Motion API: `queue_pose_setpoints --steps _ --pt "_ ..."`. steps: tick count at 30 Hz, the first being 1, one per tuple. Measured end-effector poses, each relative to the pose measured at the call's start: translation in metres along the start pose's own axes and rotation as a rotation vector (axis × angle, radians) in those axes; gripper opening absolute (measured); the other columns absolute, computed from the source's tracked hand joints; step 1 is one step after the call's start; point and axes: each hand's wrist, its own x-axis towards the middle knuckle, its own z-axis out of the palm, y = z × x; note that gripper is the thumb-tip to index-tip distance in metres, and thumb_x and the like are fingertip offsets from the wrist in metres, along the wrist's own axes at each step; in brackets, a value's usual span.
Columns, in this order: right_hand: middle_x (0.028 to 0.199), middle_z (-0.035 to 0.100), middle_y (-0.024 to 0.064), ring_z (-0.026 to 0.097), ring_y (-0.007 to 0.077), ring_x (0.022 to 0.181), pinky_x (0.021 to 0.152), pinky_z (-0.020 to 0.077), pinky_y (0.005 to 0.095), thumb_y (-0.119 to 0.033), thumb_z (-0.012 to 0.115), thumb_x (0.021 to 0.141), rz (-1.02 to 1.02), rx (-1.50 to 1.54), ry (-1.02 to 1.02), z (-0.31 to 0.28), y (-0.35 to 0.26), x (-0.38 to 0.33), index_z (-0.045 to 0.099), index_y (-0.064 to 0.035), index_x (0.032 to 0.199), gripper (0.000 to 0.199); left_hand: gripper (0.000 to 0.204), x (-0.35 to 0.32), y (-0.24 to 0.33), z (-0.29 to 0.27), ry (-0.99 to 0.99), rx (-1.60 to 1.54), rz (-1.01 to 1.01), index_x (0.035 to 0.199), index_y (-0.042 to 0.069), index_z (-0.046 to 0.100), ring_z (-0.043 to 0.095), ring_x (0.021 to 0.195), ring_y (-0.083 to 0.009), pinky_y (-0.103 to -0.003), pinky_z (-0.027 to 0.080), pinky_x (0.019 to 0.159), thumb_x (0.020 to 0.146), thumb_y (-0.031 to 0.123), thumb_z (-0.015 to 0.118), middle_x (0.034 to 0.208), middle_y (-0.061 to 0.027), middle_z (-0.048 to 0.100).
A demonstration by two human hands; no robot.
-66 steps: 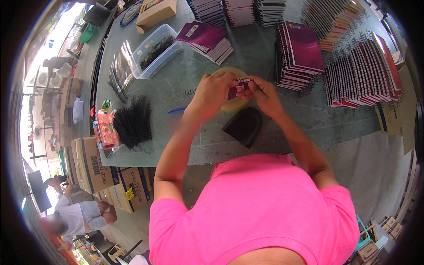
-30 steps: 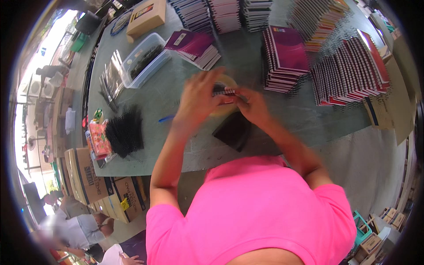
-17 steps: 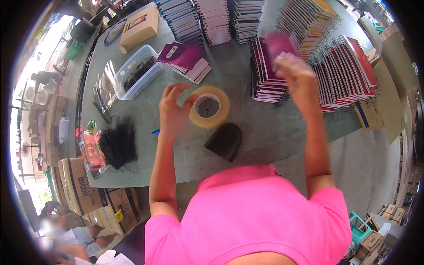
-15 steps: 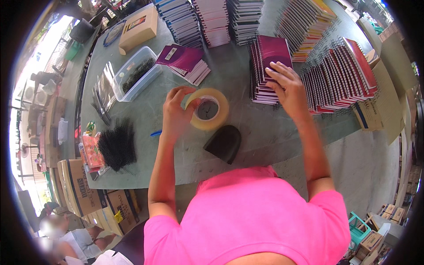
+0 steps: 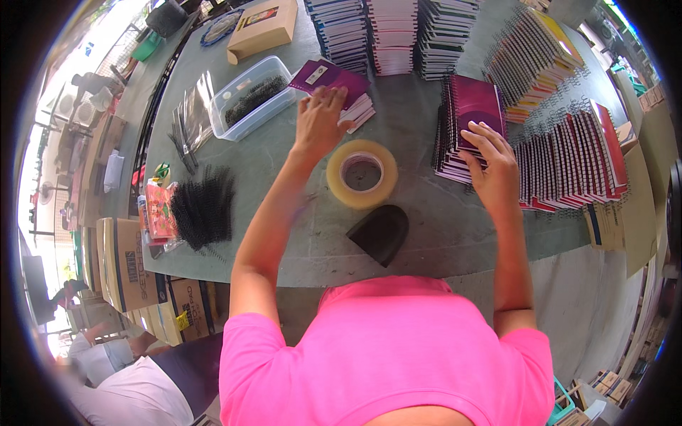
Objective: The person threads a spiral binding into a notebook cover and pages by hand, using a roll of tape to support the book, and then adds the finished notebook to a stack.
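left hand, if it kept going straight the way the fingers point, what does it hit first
The left hand points away from the body and already rests on the small stack of purple booklets; beyond them, probably the tall notebook stacks at the table's far edge.

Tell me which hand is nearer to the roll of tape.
Left. The left hand rests on the small purple booklets just beyond the roll of tape; the right hand lies farther off, on the spiral notebook stack.

A bright pink short-sleeved shirt (image 5: 387,355) is worn, plain and without print or pattern, filling the view toward six o'clock. The sleeves end just above the elbows, leaving both forearms bare. No watch, bracelet, ring or glove is seen on the left hand (image 5: 317,122) or the right hand (image 5: 493,169).
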Motion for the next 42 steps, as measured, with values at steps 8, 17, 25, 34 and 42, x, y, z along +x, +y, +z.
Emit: queue_pose_setpoints --steps 8,17,25,34,42 --pt "0.114 0.061 0.0105 0.053 0.0294 0.112 0.095 0.0409 0.0394 -0.013 0.069 0.073 0.026 0.032 -0.052 -0.007 0.0 0.003 0.064 -0.0048 0.104 0.032 0.025 0.009 0.01 -0.001 -0.054 0.053 0.054 0.101 0.006 0.062 0.058 0.094 -0.0261 -0.042 0.042 0.083 0.078 0.009 0.052 0.097 -0.0095 0.065" --pt "0.112 0.061 0.0126 0.055 0.0301 0.109 0.092 0.0431 0.0389 -0.015 0.069 0.075 0.014 0.039 -0.115 -0.011 -0.006 0.014 0.064 -0.0035 0.101 0.029 0.02 0.044 -0.064 -0.011 0.006 -0.171 0.014 0.096 0.012 0.067 0.062 0.086 -0.028 -0.039 0.047 0.076 0.078 0.012 0.058 0.089 -0.0079 0.067" --pt "0.108 0.063 0.0131 0.057 0.03 0.106 0.089 0.0446 0.0384 -0.015 0.068 0.076 0.086 0.036 -0.115 -0.015 -0.008 0.017 0.064 -0.0033 0.1 0.026 0.014 0.032 -0.072 -0.027 0.36 -0.114 0.056 0.092 0.01 0.065 0.06 0.09 -0.0283 -0.039 0.045 0.078 0.084 0.013 0.054 0.09 -0.0109 0.066" --pt "0.101 0.064 0.0139 0.06 0.0304 0.099 0.084 0.0467 0.0375 -0.018 0.067 0.079 0.137 -0.022 -0.125 -0.019 -0.019 0.026 0.064 -0.0029 0.1 0.026 0.009 -0.128 -0.096 0.012 0.142 -0.059 -0.165 0.087 0.005 0.062 0.057 0.082 -0.0284 -0.039 0.047 0.071 0.082 0.006 0.054 0.085 -0.0101 0.06" --pt "0.095 0.065 0.0119 0.061 0.0276 0.096 0.084 0.0468 0.0362 -0.014 0.067 0.079 0.204 0.002 -0.105 -0.012 -0.016 0.026 0.065 -0.0027 0.096 0.021 0.012 -0.069 -0.165 -0.073 0.652 -0.325 -0.73 0.08 0.001 0.059 0.058 0.053 -0.026 -0.035 0.046 0.054 0.082 0.012 0.061 0.066 -0.0118 0.061"
